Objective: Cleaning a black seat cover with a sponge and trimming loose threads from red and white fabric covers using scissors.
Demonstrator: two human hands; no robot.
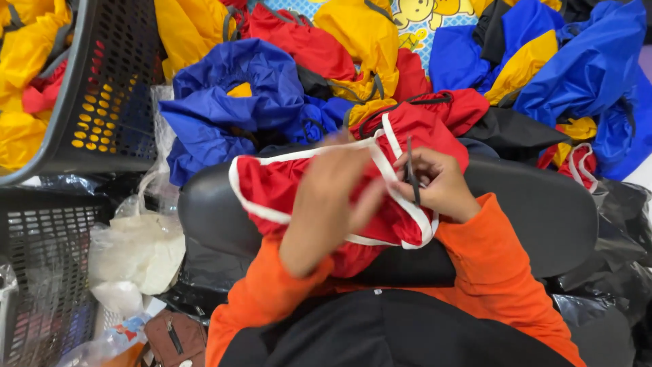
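- A red fabric piece with white trim (pixel 272 187) lies at the centre of the frame, spread over a black padded chair back (pixel 543 204) and held up by both hands.
- The left hand (pixel 329 197) is blurred; its fingers curl closed on the cloth and the white edging just left of centre.
- The right hand (pixel 438 183), just right of centre, pinches the trim together with a thin dark tool (pixel 411 178) that stands nearly upright between its fingers; what kind of tool it is cannot be told.
- Orange sleeves (pixel 502 272) run from both wrists down to the lower edge of the frame.
- Behind the chair back, across the top of the frame, lies a heap of blue, yellow, red and black fabric (pixel 231 102).
- At the upper left, a black plastic basket (pixel 112 81) holds more yellow and red cloth.
- At the lower left, crumpled clear plastic bags (pixel 139 248) lie beside a second black basket (pixel 41 272).
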